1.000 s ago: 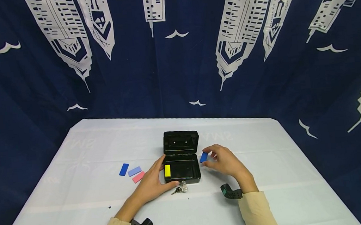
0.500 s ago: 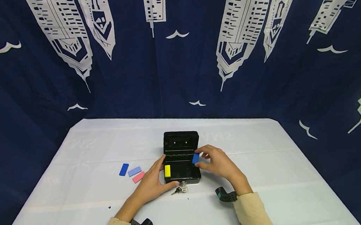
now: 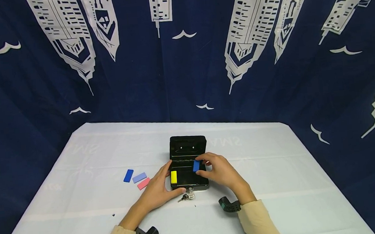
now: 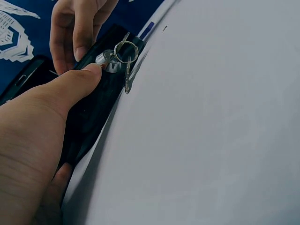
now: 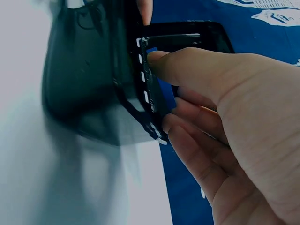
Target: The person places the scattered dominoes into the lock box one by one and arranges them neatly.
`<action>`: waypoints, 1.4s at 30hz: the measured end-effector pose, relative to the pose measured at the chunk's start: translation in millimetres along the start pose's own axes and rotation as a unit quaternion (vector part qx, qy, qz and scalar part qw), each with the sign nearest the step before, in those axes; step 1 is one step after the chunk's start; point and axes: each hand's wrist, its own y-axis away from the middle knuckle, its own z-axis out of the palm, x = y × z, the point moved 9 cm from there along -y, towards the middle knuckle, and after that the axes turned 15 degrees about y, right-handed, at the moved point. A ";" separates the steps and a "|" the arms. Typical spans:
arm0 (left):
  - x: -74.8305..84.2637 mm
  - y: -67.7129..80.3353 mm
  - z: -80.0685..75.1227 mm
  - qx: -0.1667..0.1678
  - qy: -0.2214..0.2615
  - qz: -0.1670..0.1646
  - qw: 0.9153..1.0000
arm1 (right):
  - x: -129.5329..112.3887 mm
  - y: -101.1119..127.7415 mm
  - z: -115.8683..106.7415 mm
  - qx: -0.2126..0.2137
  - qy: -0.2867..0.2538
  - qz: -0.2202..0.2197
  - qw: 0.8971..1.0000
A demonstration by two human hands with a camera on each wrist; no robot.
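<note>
Supporting a box (image 3: 191,177), white table (image 3: 189,223) faces navy curtain (image 3: 184,73)

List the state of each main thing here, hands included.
Black box, open
Lid, raised
Key, hanging on ring at lock
Yellow block, inside box
Held blue block, pinched at box opening
Other blue block, flat on table
Lavender block, flat on table
Pink block, flat on table
Left hand, gripping box
Right hand, pinching held block
</note>
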 end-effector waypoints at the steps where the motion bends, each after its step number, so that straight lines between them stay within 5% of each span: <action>1: -0.1 0.0 0.1 -0.001 0.000 0.000 1.000 | -1.5 -0.3 1.4 -0.001 0.004 -0.003 1.000; 24: -0.2 2.0 2.6 -0.018 0.006 -0.002 1.000 | -27.7 -3.2 32.3 0.003 0.040 -0.042 0.998; 42: -0.2 0.8 -1.3 -0.013 0.010 -0.009 1.000 | -37.1 -10.4 36.6 -0.029 0.077 -0.059 0.995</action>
